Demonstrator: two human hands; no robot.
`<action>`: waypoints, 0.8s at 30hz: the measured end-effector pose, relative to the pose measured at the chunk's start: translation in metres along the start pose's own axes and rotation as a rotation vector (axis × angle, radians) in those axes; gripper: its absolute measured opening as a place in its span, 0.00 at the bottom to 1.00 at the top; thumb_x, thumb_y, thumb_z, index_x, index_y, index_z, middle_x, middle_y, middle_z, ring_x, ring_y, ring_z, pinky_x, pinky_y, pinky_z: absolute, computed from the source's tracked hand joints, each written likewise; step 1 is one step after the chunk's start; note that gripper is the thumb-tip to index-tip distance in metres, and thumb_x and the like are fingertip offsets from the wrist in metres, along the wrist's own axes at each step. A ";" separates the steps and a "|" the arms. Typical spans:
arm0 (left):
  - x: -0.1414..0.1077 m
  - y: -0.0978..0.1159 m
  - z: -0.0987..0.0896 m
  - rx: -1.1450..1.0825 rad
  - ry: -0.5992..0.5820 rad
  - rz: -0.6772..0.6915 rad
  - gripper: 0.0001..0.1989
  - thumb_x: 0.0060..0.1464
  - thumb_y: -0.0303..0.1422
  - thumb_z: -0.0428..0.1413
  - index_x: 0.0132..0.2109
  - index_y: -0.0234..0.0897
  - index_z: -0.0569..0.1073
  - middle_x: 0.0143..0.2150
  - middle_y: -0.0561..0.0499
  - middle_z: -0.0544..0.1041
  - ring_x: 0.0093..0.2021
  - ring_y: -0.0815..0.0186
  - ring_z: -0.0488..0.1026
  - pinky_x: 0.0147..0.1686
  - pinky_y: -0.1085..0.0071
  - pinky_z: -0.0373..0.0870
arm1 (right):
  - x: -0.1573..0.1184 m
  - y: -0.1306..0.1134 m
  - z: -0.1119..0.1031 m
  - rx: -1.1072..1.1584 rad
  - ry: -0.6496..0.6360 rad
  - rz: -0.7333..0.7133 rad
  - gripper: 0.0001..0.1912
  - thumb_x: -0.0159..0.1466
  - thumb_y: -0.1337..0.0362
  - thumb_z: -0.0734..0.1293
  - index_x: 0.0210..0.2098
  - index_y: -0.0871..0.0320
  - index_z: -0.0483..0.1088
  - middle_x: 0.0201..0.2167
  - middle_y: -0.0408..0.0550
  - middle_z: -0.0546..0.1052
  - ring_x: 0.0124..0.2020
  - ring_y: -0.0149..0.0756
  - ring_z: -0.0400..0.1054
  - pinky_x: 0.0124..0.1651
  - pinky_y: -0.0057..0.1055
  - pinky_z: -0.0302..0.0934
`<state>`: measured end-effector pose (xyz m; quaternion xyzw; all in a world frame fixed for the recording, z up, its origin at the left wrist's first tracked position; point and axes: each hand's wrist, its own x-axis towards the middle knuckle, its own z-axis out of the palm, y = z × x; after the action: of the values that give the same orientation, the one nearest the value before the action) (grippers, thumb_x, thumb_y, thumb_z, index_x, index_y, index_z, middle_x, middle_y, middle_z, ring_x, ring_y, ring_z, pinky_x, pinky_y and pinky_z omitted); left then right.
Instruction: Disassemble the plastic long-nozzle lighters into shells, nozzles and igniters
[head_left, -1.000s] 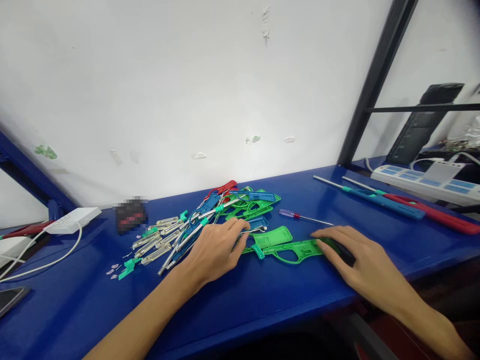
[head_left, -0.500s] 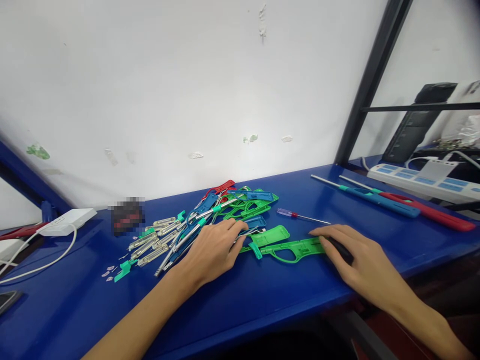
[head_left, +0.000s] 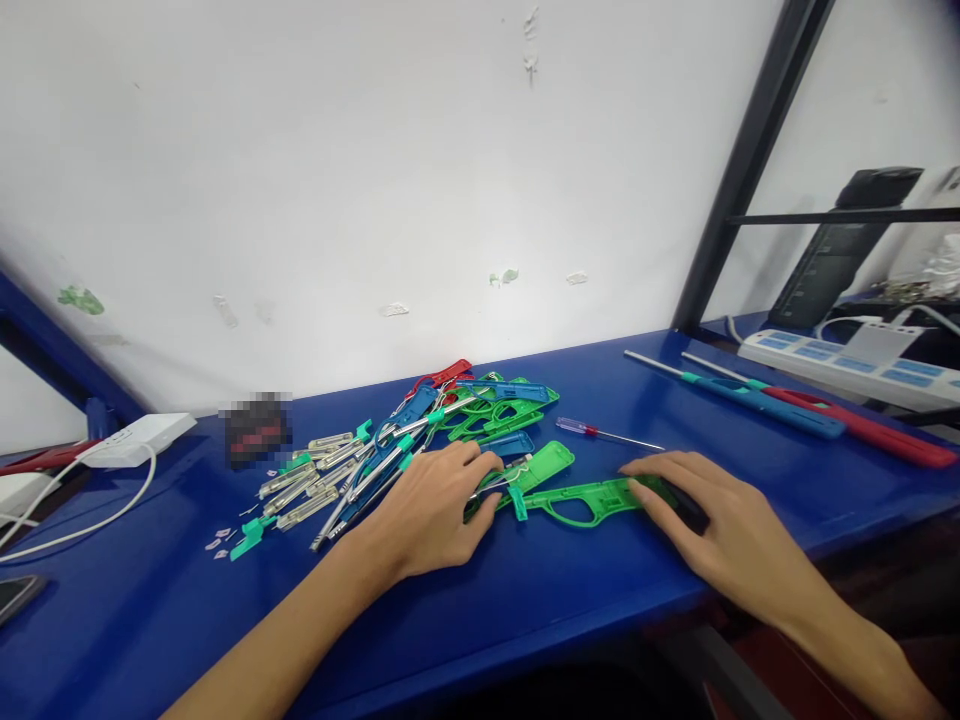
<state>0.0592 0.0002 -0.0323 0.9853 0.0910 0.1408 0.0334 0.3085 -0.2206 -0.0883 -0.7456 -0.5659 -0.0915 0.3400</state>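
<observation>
My left hand (head_left: pixel 442 505) is curled over the left end of the green lighter casings, thumb and forefinger around them; its fingertips are partly hidden. One green casing half (head_left: pixel 604 492), with a trigger loop, lies flat. A second green half (head_left: pixel 549 462) lies just behind it, angled. A teal trigger piece (head_left: pixel 518 502) sits across them near my left thumb. My right hand (head_left: pixel 709 505) grips the right end of the front half between thumb and fingers. Under that palm is a dark object (head_left: pixel 688 510), mostly hidden. A screwdriver (head_left: pixel 592 431) with a purple handle lies behind.
Behind my left hand is a pile of green, blue and red casings (head_left: pixel 502 408), with metal tubes and clear fuel tanks (head_left: pixel 307 505). A blue lighter (head_left: pixel 765 402) and a red lighter (head_left: pixel 862 420) lie right, near a power strip (head_left: pixel 825 360). A white box (head_left: pixel 139 440) stands left.
My left thumb and forefinger have spread a little wider around the green casings, and the rear half and teal trigger have shifted slightly. My right hand stays at the casing's right end.
</observation>
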 end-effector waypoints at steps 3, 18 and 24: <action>-0.001 0.001 -0.003 -0.013 -0.032 -0.006 0.12 0.67 0.34 0.53 0.55 0.41 0.73 0.48 0.47 0.78 0.47 0.55 0.76 0.40 0.59 0.69 | 0.002 -0.002 -0.001 0.009 -0.025 -0.041 0.12 0.74 0.48 0.66 0.51 0.42 0.75 0.51 0.42 0.81 0.52 0.45 0.75 0.58 0.47 0.68; 0.000 0.000 -0.001 0.007 -0.082 -0.040 0.13 0.70 0.37 0.52 0.57 0.42 0.72 0.50 0.46 0.77 0.49 0.54 0.76 0.42 0.58 0.72 | 0.002 0.001 0.000 0.015 -0.062 -0.063 0.13 0.72 0.46 0.68 0.51 0.41 0.74 0.52 0.40 0.79 0.54 0.44 0.75 0.59 0.46 0.68; 0.002 -0.003 0.003 0.044 -0.068 -0.053 0.12 0.71 0.36 0.52 0.57 0.40 0.73 0.49 0.46 0.77 0.49 0.53 0.77 0.40 0.59 0.74 | 0.001 0.005 0.002 -0.007 -0.071 -0.065 0.12 0.74 0.47 0.65 0.48 0.42 0.76 0.56 0.42 0.79 0.57 0.45 0.75 0.63 0.50 0.68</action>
<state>0.0613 0.0035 -0.0351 0.9872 0.1187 0.1044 0.0187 0.3131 -0.2195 -0.0910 -0.7308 -0.6011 -0.0778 0.3140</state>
